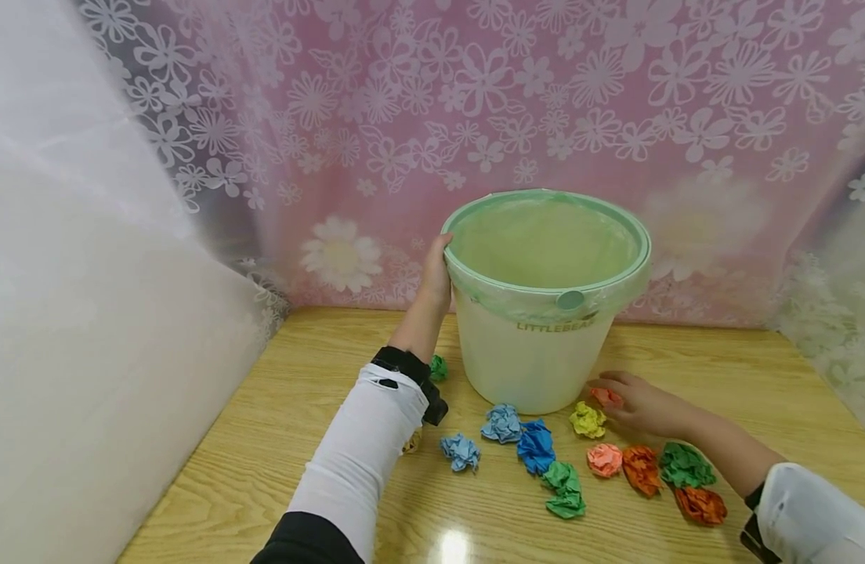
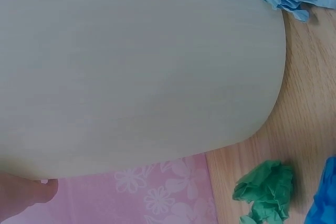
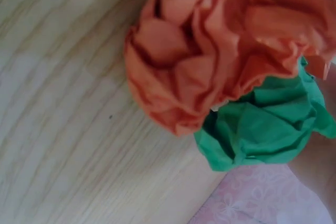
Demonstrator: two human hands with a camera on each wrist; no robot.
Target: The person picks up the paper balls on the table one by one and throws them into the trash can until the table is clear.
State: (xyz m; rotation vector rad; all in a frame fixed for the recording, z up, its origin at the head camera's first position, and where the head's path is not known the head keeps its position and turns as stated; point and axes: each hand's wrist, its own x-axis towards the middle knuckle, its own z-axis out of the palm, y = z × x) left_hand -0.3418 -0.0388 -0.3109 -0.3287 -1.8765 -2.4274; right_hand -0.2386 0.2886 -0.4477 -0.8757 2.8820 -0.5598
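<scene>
A pale bucket (image 1: pixel 527 356) with a green rim and a thin liner inside stands upright on the wooden table. My left hand (image 1: pixel 435 278) grips its left side at the rim, thumb up near the edge; the other fingers are hidden behind the wall. By the bucket's lower right, my right hand (image 1: pixel 647 405) has its fingers around a red crumpled paper ball (image 1: pixel 606 397). Just in front of that hand lie a yellow paper ball (image 1: pixel 588 421) and a pink one (image 1: pixel 605 460). The right wrist view is filled by orange paper (image 3: pixel 178 72) and green paper (image 3: pixel 262 124).
Light blue (image 1: pixel 461 452), dark blue (image 1: pixel 536 446) and green (image 1: pixel 564 489) paper balls are scattered before the bucket. Orange (image 1: pixel 700 505) and dark green (image 1: pixel 687 464) ones lie near the right forearm. A pink flowered curtain (image 1: pixel 376 157) hangs behind the table.
</scene>
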